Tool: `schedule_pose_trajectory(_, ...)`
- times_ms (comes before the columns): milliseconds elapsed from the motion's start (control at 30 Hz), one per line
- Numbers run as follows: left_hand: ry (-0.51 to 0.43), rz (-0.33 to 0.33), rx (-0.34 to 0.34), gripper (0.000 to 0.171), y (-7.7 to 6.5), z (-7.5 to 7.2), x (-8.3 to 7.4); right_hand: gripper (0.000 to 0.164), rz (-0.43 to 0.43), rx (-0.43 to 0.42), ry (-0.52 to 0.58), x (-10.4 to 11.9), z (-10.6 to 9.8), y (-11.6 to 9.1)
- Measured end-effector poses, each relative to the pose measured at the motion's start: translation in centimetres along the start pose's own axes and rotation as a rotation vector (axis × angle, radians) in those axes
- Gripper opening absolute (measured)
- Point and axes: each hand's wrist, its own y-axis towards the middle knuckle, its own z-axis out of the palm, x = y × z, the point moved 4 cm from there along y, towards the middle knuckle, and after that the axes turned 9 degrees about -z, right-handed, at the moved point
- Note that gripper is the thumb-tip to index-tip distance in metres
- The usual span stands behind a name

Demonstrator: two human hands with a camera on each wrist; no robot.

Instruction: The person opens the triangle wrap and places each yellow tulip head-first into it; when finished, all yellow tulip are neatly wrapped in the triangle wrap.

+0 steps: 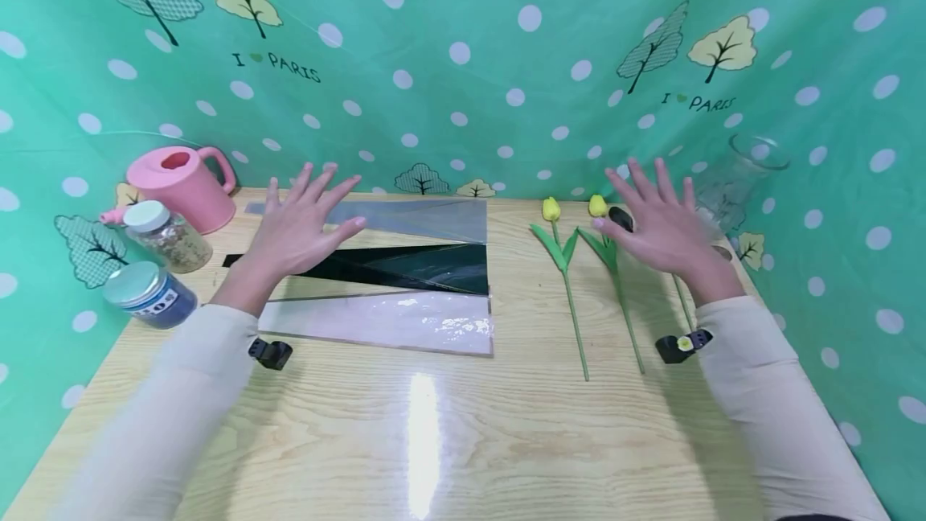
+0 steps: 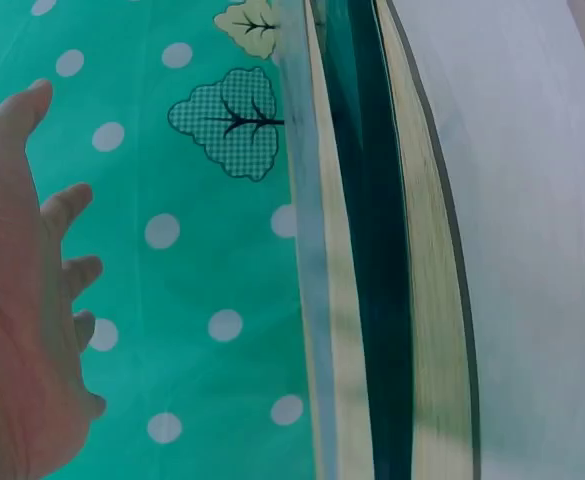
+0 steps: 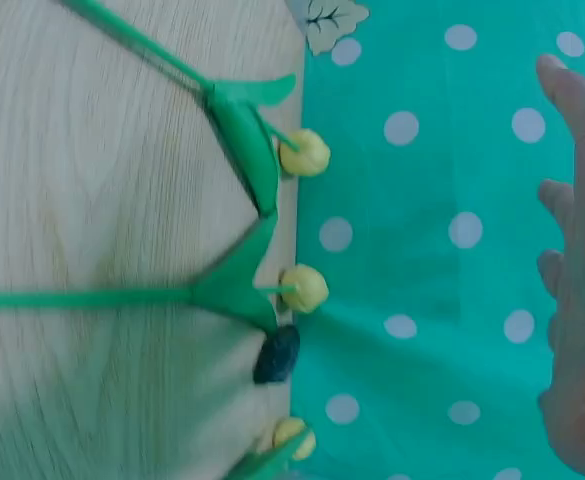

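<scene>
Both hands hover with spread fingers and hold nothing. My left hand [image 1: 295,227] is over the left ends of flat sheets: a grey one [image 1: 427,218], a dark green one [image 1: 412,268] and a pale one [image 1: 383,322]. In the left wrist view the left hand [image 2: 22,300] is apart from the sheets. My right hand [image 1: 661,223] is above the artificial yellow tulips, near one tulip [image 1: 598,206]; another tulip [image 1: 551,210] lies to its left. A third tulip [image 3: 290,438] is partly hidden. A small dark object [image 3: 277,355] lies beside the blooms.
At the back left stand a pink watering can [image 1: 184,187], a jar with a white lid [image 1: 174,244] and a blue-filled jar [image 1: 162,304]. A clear glass vase [image 1: 731,183] stands at the back right. A green dotted cloth [image 1: 463,103] hangs behind the wooden table [image 1: 347,441].
</scene>
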Motion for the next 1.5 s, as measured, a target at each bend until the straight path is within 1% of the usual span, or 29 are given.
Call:
schedule_pose_trajectory(133,-0.052,0.022,-0.017,0.075,0.8,0.8,-0.4,0.083,-0.045,-0.082,0.034,0.9,0.7,1.1)
schedule_pose_trajectory(233,-0.104,0.037,-0.019,0.072,1.4,1.7,-0.8,0.077,-0.075,-0.133,0.077,1.8,1.6,2.3)
schedule_pose_trajectory(300,-0.141,0.039,-0.015,0.07,1.8,2.5,-1.2,0.072,-0.091,-0.156,0.129,2.6,2.4,3.3)
schedule_pose_trajectory(367,-0.182,0.04,-0.01,0.068,2.3,3.4,-1.5,0.068,-0.097,-0.178,0.209,3.5,3.2,4.3)
schedule_pose_trajectory(533,-0.285,0.019,0.017,0.062,3.6,5.3,-2.4,0.063,-0.081,-0.181,0.391,5.8,5.5,6.8)
schedule_pose_trajectory(700,-0.389,-0.003,0.034,0.054,4.7,6.9,-3.0,0.059,-0.067,-0.166,0.53,7.4,8.4,9.4)
schedule_pose_trajectory(833,-0.438,-0.015,0.035,0.05,5.7,7.9,-3.2,0.052,-0.064,-0.167,0.607,8.5,10.8,11.3)
schedule_pose_trajectory(1000,-0.486,-0.021,0.047,0.047,6.8,8.8,-3.6,0.048,-0.035,-0.171,0.644,9.4,13.6,12.9)
schedule_pose_trajectory(1067,-0.51,-0.02,0.057,0.047,7.1,9.1,-4.0,0.047,-0.003,-0.172,0.668,9.4,14.4,13.2)
schedule_pose_trajectory(1133,-0.533,-0.02,0.067,0.046,7.4,9.4,-4.3,0.044,0.022,-0.175,0.67,9.5,15.0,13.4)
schedule_pose_trajectory(1233,-0.576,-0.037,0.087,0.045,7.6,9.8,-4.6,0.039,0.045,-0.181,0.66,9.8,15.4,13.7)
schedule_pose_trajectory(1300,-0.594,-0.047,0.096,0.044,7.7,10.0,-4.7,0.037,0.045,-0.189,0.626,9.9,15.5,13.8)
schedule_pose_trajectory(1500,-0.62,-0.046,0.081,0.04,8.4,10.9,-5.0,0.031,0.059,-0.233,0.594,10.1,15.6,14.1)
